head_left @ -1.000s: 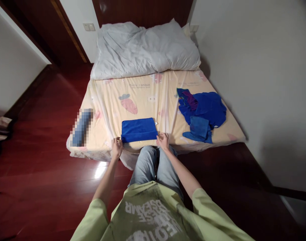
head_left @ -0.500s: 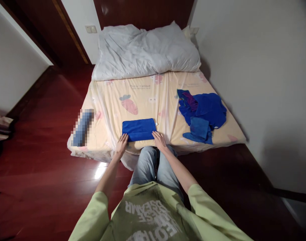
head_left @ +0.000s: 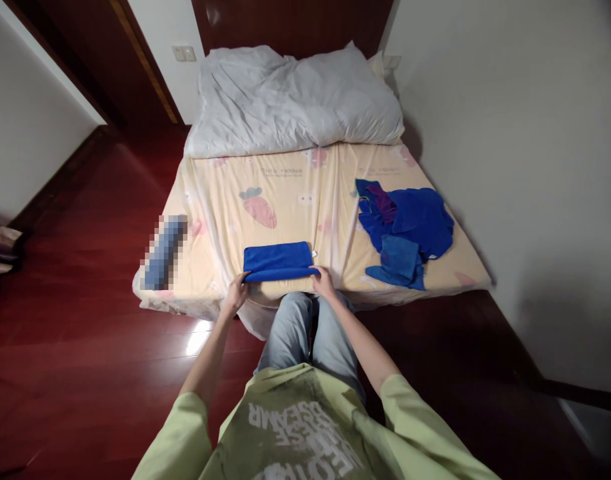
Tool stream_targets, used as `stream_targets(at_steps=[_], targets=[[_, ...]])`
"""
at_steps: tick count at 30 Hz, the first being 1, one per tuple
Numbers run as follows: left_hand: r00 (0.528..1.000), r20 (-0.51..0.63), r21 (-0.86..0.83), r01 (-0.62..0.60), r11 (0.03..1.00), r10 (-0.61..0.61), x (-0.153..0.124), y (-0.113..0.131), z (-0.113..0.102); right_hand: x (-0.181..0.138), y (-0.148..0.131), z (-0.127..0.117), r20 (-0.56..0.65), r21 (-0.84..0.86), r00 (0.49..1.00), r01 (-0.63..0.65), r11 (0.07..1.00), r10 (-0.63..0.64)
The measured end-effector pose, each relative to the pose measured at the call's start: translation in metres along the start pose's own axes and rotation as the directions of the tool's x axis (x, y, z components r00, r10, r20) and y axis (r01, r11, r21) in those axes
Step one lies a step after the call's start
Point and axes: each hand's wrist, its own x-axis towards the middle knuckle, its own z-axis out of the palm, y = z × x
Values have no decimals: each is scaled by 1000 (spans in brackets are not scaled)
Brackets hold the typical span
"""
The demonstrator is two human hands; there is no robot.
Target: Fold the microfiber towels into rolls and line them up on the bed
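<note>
A: Two bare hands at work, and one blue cloth (head_left: 276, 257) between them, lying near the front edge of the bed (head_left: 460, 257)!

B: How are those hands set?

A: Left hand (head_left: 235, 293) pinching the near left corner, right hand (head_left: 324, 283) pinching the near right corner! One narrow band doubled over along the near edge, running from one hand to the other, and one small white tag (head_left: 314, 254) poking out on the right side.

B: Count the rest for us!

A: Over to the right, well apart from the cloth, one rumpled heap (head_left: 423, 217): mostly deep blue, one purple patch (head_left: 384, 202) showing, one paler blue piece (head_left: 399, 252) on the near side. How many pieces altogether? Cannot tell, they overlap!

B: And on the left?

A: One grey-blue long shape (head_left: 164, 253) near the side edge, pixelated, so its details are hidden.

B: Far end?

A: One big pale grey quilt (head_left: 295, 100), bunched right across, with one dark headboard (head_left: 290, 23) behind it. And one large printed carrot (head_left: 259, 209) on the sheet (head_left: 220, 200), just beyond the cloth!

B: The person?

A: Two legs in jeans (head_left: 288, 333) close against the front edge, two pale green sleeves (head_left: 178, 430) reaching forward!
</note>
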Motion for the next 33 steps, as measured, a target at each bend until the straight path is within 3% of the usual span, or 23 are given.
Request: stream_targets(at_steps=[3, 7, 18, 21, 23, 25, 27, 29, 33], targets=[[988, -47, -102, 142, 985, -147, 12, 3, 2, 16, 5, 9, -47, 129, 986, -154, 980, 162], [953, -120, -180, 255, 950, -279, 21, 3, 7, 25, 12, 13, -62, 246, 977, -182, 952, 202], [925, -182, -88, 322, 943, -333, 24, -3, 17, 33, 4, 15, -133, 95, 956, -249, 964, 260], [945, -221, -2, 248, 969, -243, 23, 4, 17, 31, -9, 10, -161, -50, 966, -211, 976, 200], [968, -227, 103, 129, 986, -103, 20, 6, 15, 27, -18, 4, -154, -155, 987, -73, 985, 49], [991, -119, 183, -36, 983, 58, 17, 6, 12, 22, -26, -2, -25, -225, 991, 125, 966, -133], [984, 51, 198, -178, 964, 172, 15, 3, 11, 18, -31, -6, 175, -237, 950, 296, 925, -259], [969, 143, 211, -230, 950, 203, 15, 0, 11, 17, -32, -6, 306, -252, 906, 375, 892, -294], [970, 169, 304, -222, 926, 177, 22, -3, 16, 22, -31, 3, 307, -357, 922, 342, 869, -237]])
